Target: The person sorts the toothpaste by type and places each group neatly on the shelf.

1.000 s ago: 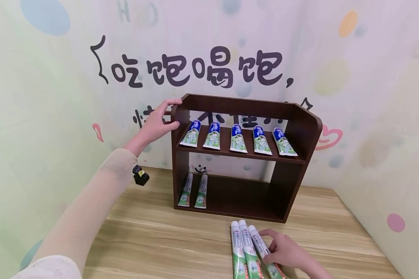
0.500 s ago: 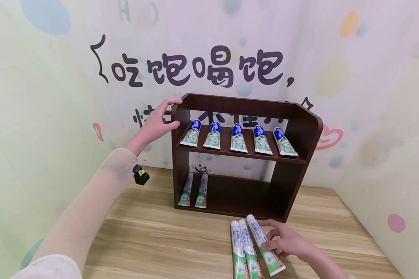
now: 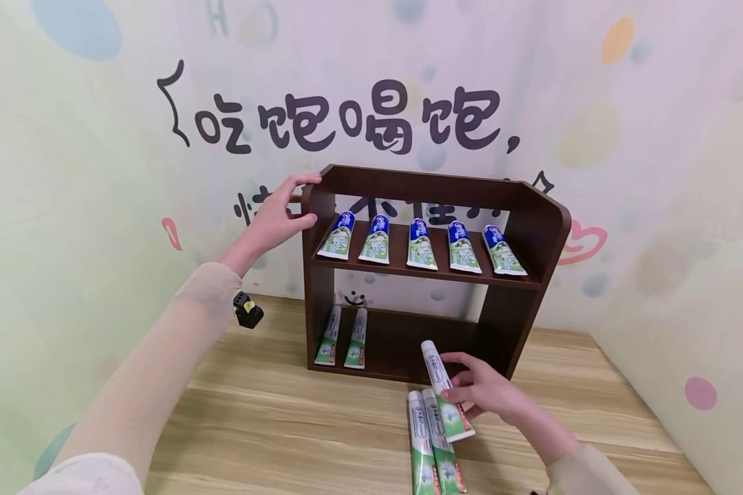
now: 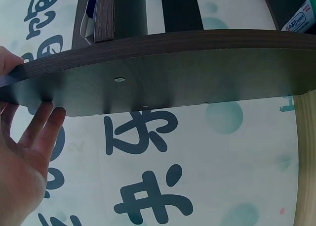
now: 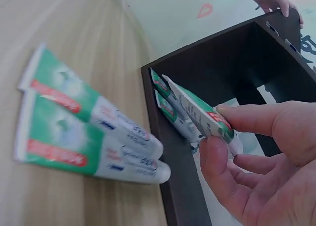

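Note:
My right hand (image 3: pixel 486 393) pinches a white-and-green toothpaste tube (image 3: pixel 436 369) between thumb and fingers, cap end up, in front of the lower shelf. In the right wrist view the held tube (image 5: pixel 195 106) appears edge-on, clear of the table. Beneath it, two matching tubes (image 3: pixel 420 440) lie side by side on the table. A dark brown two-tier rack (image 3: pixel 421 183) stands behind. My left hand (image 3: pixel 272 221) grips the top of its left side panel (image 4: pixel 163 80); in the left wrist view, thumb and fingers are on opposite sides of that panel.
Several blue-and-green toothpaste tubes (image 3: pixel 421 246) line the upper shelf. Two white-and-green tubes (image 3: pixel 356 340) stand leaning at the lower shelf's left end. The wooden table (image 3: pixel 272 426) meets patterned wall sheets at back and sides.
My right hand has picked the rightmost table tube up and carried it forward and left toward the lower shelf. My left hand keeps its place on the rack.

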